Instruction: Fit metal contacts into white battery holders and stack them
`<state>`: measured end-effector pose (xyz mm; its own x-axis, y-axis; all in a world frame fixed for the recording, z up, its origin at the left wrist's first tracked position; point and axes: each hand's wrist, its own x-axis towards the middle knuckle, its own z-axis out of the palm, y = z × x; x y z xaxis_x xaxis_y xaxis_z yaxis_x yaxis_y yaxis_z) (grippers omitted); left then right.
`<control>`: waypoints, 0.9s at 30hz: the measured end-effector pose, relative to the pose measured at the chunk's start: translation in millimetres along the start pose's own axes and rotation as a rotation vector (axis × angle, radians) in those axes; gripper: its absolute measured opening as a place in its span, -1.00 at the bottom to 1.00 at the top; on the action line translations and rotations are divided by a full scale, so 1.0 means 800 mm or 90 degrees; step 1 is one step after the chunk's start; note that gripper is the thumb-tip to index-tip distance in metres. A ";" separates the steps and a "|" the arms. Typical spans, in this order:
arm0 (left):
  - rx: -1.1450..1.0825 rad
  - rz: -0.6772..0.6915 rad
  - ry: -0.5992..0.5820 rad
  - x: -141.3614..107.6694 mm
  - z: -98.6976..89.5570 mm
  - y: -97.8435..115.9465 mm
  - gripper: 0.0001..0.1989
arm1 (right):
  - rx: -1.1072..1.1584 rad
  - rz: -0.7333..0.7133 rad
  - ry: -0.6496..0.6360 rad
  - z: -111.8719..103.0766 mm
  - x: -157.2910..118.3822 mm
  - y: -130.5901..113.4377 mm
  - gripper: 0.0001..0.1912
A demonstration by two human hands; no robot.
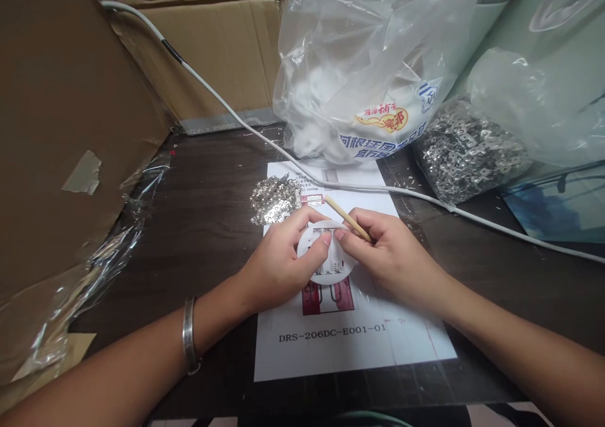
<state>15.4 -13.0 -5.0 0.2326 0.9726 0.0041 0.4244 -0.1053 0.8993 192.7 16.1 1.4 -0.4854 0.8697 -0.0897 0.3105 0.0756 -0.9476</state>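
A round white disc (pixel 326 260) with small metal parts on its face is held between my two hands above a printed sheet. My left hand (pixel 289 254) grips the disc's left side, its thumb lying over the face. At the upper right edge, my right hand (pixel 385 244) pinches the disc and also holds a thin wooden stick (pixel 347 216), which points up and left. The printed sheet (pixel 350 348) lies flat below, with a red picture partly covered by the disc. A pile of small shiny metal pieces (pixel 274 199) sits just beyond my left hand.
A white cable (pixel 227 107) crosses the dark table (pixel 208 181) behind my hands. At the back stands a clear plastic bag (pixel 326 99) with white items. A bag of metal pieces (pixel 467 150) is at the right. Cardboard (pixel 70 99) and crumpled clear film (pixel 101 250) line the left.
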 end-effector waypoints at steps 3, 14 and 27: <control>0.015 0.001 -0.006 -0.001 0.000 0.000 -0.79 | -0.019 -0.003 0.003 -0.001 -0.001 -0.001 -0.66; -0.032 0.044 0.096 0.002 -0.006 -0.003 -0.49 | -0.122 -0.274 0.135 -0.017 -0.011 0.003 -0.97; -0.209 -0.037 -0.023 -0.001 -0.009 0.010 -0.40 | -0.520 -0.555 0.104 -0.041 -0.003 0.020 -0.76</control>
<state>12.4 -13.1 5.5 0.2505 0.9662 -0.0612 0.1341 0.0280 0.9906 225.7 31.6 -3.3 -0.6990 0.4199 0.5789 0.3844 0.9032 -0.1911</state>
